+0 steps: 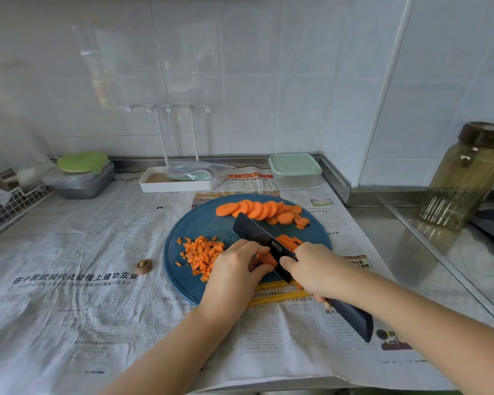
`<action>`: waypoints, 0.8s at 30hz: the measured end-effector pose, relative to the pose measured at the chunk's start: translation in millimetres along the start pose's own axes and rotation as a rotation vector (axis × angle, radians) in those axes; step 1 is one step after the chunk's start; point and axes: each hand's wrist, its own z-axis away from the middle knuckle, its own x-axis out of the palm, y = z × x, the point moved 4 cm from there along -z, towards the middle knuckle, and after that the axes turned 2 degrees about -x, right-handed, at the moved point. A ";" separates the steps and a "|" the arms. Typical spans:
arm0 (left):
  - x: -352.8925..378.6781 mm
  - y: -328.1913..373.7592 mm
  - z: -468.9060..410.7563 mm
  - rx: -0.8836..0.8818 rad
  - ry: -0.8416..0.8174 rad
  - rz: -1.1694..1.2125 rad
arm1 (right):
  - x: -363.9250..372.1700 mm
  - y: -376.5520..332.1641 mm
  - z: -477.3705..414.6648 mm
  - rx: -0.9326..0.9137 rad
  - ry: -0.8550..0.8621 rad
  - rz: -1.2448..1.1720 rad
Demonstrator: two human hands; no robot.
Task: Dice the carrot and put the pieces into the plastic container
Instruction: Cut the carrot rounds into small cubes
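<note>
**A:** The strips lie mid-board with the knife across them. The dice are heaped to their left and the slices fan along the far edge.

**B:** What's the worry?

**A:** Fingers! The left grip pinches the strips right against the blade. If a fingertip pokes out past the knuckles, I'd say it gets nicked. The strips could also roll apart mid-chop and come out uneven.

**B:** And the board?

**A:** It sits on newspaper spread over the bench, so it might slide under a hard chop.

**B:** Poses?

**A:** The left grip is curled, knuckles toward the blade, holding the strips down. The right grip is wrapped round the knife handle, thumb up by the blade's heel, with the forearm coming in low from the right.

**B:** Container?

**A:** The container is well beyond the board with its lid apparently on. That needs a free hand before any dice go in.
</note>
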 end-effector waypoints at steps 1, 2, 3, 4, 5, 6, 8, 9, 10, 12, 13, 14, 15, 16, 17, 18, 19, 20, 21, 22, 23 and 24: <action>0.0 0.1 -0.1 0.002 0.001 -0.001 | -0.7 0.7 0.5 0.008 -0.014 -0.019; 0.2 0.0 -0.1 0.002 0.001 0.000 | -1.9 1.8 1.4 0.018 -0.029 -0.041; 0.4 -0.3 -0.2 0.002 -0.001 0.002 | -3.9 3.2 2.8 0.025 -0.043 -0.062; 0.7 -0.7 0.1 0.003 -0.003 -0.001 | -6.4 4.5 4.3 0.029 -0.059 -0.084; 1.1 -1.2 0.2 0.004 -0.003 -0.006 | -9.7 5.7 6.5 0.031 -0.073 -0.112; 1.3 -1.9 0.3 0.004 -0.002 -0.010 | -13.5 6.8 8.4 0.033 -0.080 -0.143; 1.7 -2.7 0.4 0.000 -0.002 -0.009 | -21.8 9.0 13.2 0.044 -0.079 -0.204; 1.9 -2.9 0.3 -0.004 -0.003 -0.009 | -25.2 9.8 15.9 0.051 -0.080 -0.233; 2.0 -2.7 0.2 -0.007 -0.003 -0.010 | -27.7 10.3 18.1 0.055 -0.086 -0.259; 1.7 -2.2 0.3 -0.008 0.001 -0.015 | -30.0 10.2 21.3 0.057 -0.103 -0.295; 1.6 -2.0 0.5 -0.007 0.002 -0.018 | -30.1 10.5 21.9 0.057 -0.106 -0.306; 1.5 -1.8 0.8 -0.005 0.004 -0.020 | -29.9 10.6 21.8 0.055 -0.106 -0.313; 1.5 -1.7 1.1 -0.004 0.006 -0.021 | -29.3 10.9 21.7 0.052 -0.104 -0.318; 1.4 -1.4 1.4 -0.003 0.007 -0.022 | -28.6 11.1 21.6 0.046 -0.103 -0.320; 1.5 -1.5 1.6 -0.004 0.007 -0.023 | -27.7 10.9 21.6 0.039 -0.103 -0.318; 1.5 -1.6 1.5 -0.004 0.009 -0.022 | -26.6 10.9 21.7 0.037 -0.103 -0.313; 1.7 -1.9 1.3 -0.003 0.010 -0.022 | -25.5 10.6 22.0 0.037 -0.105 -0.310; 2.0 -2.2 1.0 -0.002 0.009 -0.022 | -24.6 10.4 22.2 0.036 -0.105 -0.309; 2.1 -2.5 0.7 0.001 0.008 -0.021 | -23.5 10.2 22.1 0.032 -0.105 -0.306; 2.3 -2.8 0.5 0.002 0.008 -0.020 | -22.5 9.9 21.6 0.027 -0.104 -0.300; 2.2 -3.2 0.3 0.005 0.008 -0.022 | -21.5 10.0 21.2 0.023 -0.102 -0.291; 2.0 -3.4 0.2 0.006 0.007 -0.024 | -20.8 10.2 20.9 0.021 -0.100 -0.282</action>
